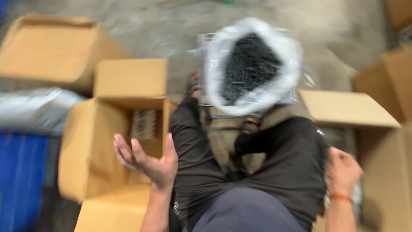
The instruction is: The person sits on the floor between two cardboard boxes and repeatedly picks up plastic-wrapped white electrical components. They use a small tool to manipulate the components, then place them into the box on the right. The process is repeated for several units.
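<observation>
- Blur softened the whole head view, so fine detail could not be read.
- The left hand (148, 161) was released, palm up and fingers spread, holding nothing, above the open cardboard box (92, 150) on the person's left.
- The right hand (343, 169) was curled at the rim of another open box (377, 141); whether it grasped anything could not be told.
- A clear plastic bag (251, 64) of small dark pieces stood ahead of the knees.

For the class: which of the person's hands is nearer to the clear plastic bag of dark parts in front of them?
Roughly level, left slightly nearer. Left hand is open, below-left of the bag; right hand is below-right, blurred.
</observation>
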